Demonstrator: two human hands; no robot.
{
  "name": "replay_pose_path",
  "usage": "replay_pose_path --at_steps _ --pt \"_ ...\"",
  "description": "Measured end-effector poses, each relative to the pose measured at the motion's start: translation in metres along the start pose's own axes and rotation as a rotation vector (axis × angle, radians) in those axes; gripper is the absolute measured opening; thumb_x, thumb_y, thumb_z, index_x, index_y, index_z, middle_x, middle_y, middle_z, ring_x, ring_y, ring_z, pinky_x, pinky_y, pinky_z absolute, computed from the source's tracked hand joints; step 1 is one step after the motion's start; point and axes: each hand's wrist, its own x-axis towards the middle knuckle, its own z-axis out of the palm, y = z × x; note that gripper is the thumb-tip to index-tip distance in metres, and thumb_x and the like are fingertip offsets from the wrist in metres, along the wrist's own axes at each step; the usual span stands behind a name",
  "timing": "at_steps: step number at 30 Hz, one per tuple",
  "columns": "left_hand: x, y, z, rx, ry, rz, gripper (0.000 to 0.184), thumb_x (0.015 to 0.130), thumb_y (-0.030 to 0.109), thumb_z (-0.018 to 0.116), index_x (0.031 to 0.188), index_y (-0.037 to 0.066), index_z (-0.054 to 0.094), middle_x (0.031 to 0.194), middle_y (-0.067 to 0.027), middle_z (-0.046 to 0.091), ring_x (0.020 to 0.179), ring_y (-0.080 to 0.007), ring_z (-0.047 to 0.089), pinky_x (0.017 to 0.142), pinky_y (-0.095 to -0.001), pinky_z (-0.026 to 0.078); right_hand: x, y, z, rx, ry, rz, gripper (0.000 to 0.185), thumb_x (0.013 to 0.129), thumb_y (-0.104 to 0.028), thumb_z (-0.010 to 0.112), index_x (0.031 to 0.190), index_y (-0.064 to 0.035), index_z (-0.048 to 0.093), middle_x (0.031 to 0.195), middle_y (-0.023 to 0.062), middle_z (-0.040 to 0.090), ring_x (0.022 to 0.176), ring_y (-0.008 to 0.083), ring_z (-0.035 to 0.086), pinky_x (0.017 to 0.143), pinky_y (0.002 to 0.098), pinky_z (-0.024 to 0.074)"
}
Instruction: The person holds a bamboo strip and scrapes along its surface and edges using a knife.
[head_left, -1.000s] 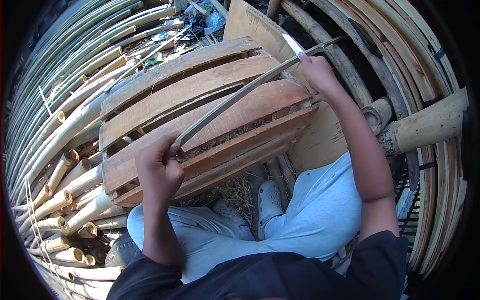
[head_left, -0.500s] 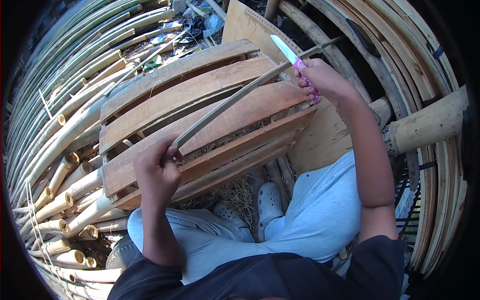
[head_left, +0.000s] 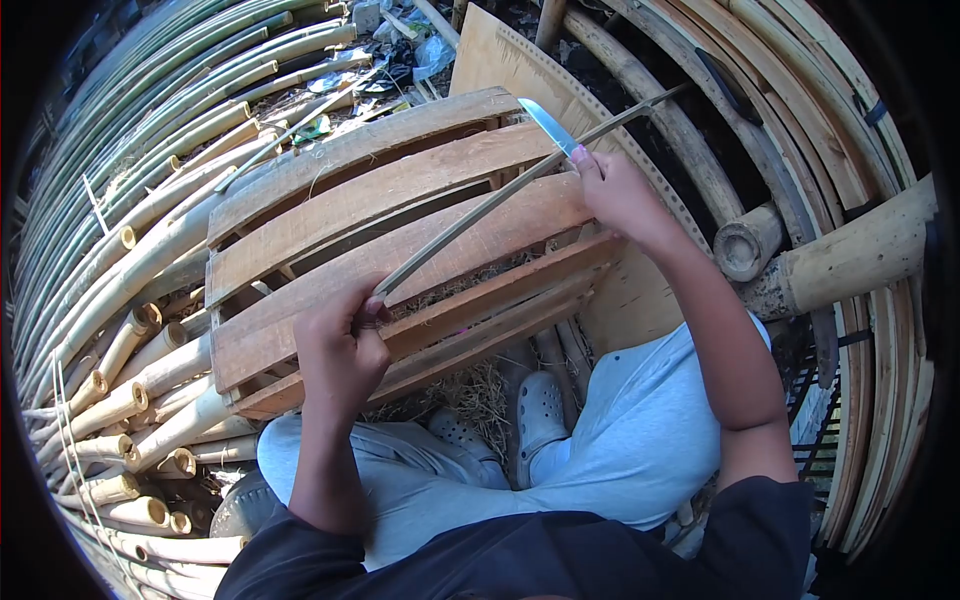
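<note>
My left hand [head_left: 343,350] is closed around the near end of a long thin bamboo strip [head_left: 470,217]. The strip slants up to the right over a slatted wooden crate [head_left: 390,187]. My right hand [head_left: 622,195] grips a knife [head_left: 548,124] with a pale blade and a pinkish handle, mostly hidden by the fingers. The blade crosses the strip near its upper part and points up to the left. Beyond the knife, the strip's far end reaches past the crate.
Bamboo poles [head_left: 150,375] are stacked on the left. A plywood board [head_left: 520,65] stands behind the crate. Long wooden slats [head_left: 860,420] and a thick bamboo pole [head_left: 860,255] lie on the right. Dry shavings [head_left: 475,395] lie near my shoes [head_left: 541,410].
My right hand and the knife have moved down and left along the strip. My left hand and the strip's near end have shifted slightly right. The camera view has shifted a little.
</note>
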Motion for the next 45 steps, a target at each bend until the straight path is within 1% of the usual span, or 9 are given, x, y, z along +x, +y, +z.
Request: replay_pose_path --at_steps 4,12,14,19,21,24,32,37,45 --pt "0.001 0.004 -0.004 -0.017 -0.027 0.018 0.028 0.087 -0.010 0.059 0.108 0.000 0.074 0.072 -0.0153 0.071 0.065 -0.0225 0.072 0.062 -0.0294 0.053 0.029 0.011 -0.031 0.004 0.091 0.137 0.052 0.108 -0.042 0.044 0.101 0.0019 0.070 0.076 0.0195 0.071 0.064 0.0347 0.069 0.068 0.0438 0.0561" --pt "0.004 0.004 -0.005 0.011 -0.065 -0.012 0.026 0.093 -0.009 0.055 0.110 -0.002 0.073 0.071 -0.0107 0.069 0.066 -0.0163 0.069 0.063 -0.0267 0.050 -0.006 -0.018 -0.001 -0.097 -0.074 -0.109 0.049 0.109 -0.037 0.042 0.102 0.0018 0.071 0.085 0.0257 0.071 0.082 0.0427 0.071 0.077 0.0492 0.0561" --pt "0.002 0.007 -0.005 0.009 -0.067 -0.008 0.026 0.093 -0.009 0.055 0.109 -0.002 0.073 0.071 -0.0106 0.069 0.066 -0.0162 0.069 0.064 -0.0267 0.050 0.023 0.008 -0.013 -0.160 0.152 -0.065 0.049 0.108 -0.036 0.044 0.100 0.0031 0.070 0.087 0.0273 0.071 0.087 0.0449 0.070 0.079 0.0510 0.0548" --pt "0.002 0.003 -0.003 0.009 -0.051 -0.018 0.026 0.093 -0.008 0.055 0.109 -0.001 0.073 0.071 -0.0101 0.069 0.066 -0.0163 0.068 0.064 -0.0267 0.050 -0.023 -0.028 0.013 -0.063 0.107 -0.057 0.048 0.108 -0.034 0.046 0.095 0.0057 0.069 0.087 0.0293 0.069 0.087 0.0465 0.068 0.077 0.0524 0.0531" --pt "0.004 0.003 -0.003 0.018 -0.055 -0.009 0.025 0.093 -0.008 0.054 0.109 -0.002 0.073 0.071 -0.0101 0.069 0.066 -0.0155 0.068 0.064 -0.0263 0.050 -0.039 -0.037 0.028 -0.084 -0.005 -0.261 0.048 0.107 -0.034 0.046 0.095 0.0058 0.069 0.087 0.0291 0.069 0.087 0.0468 0.068 0.076 0.0522 0.0533" --pt "0.003 0.005 -0.006 0.027 -0.085 -0.008 0.025 0.094 -0.008 0.055 0.110 -0.002 0.073 0.072 -0.0100 0.069 0.066 -0.0143 0.067 0.063 -0.0260 0.049 -0.022 -0.029 0.006 -0.034 -0.031 -0.141 0.048 0.107 -0.035 0.047 0.095 0.0060 0.069 0.085 0.0292 0.069 0.086 0.0471 0.068 0.076 0.0520 0.0535" --pt "0.003 0.005 -0.004 -0.035 -0.059 -0.060 0.027 0.091 -0.008 0.057 0.110 0.002 0.073 0.068 -0.0116 0.068 0.063 -0.0192 0.070 0.063 -0.0284 0.052 -0.033 -0.016 0.032 -0.013 0.292 -0.159 0.046 0.107 -0.031 0.045 0.095 0.0064 0.068 0.086 0.0304 0.068 0.088 0.0469 0.069 0.077 0.0520 0.0536" --pt "0.005 0.007 -0.006 -0.040 -0.061 -0.080 0.024 0.091 -0.006 0.058 0.109 0.002 0.073 0.067 -0.0113 0.068 0.062 -0.0190 0.070 0.062 -0.0286 0.052 0.000 -0.002 -0.008 -0.031 0.067 -0.111 0.045 0.108 -0.035 0.046 0.094 0.0029 0.066 0.073 0.0229 0.065 0.071 0.0415 0.066 0.070 0.0466 0.0510" --pt "0.008 -0.001 -0.004 -0.082 -0.050 -0.043 0.023 0.092 -0.003 0.060 0.110 0.002 0.073 0.062 -0.0107 0.065 0.060 -0.0209 0.069 0.061 -0.0293 0.051 -0.033 -0.031 0.021 0.004 -0.010 -0.192 0.044 0.108 -0.034 0.047 0.095 0.0044 0.065 0.077 0.0275 0.065 0.079 0.0463 0.066 0.072 0.0503 0.0502"
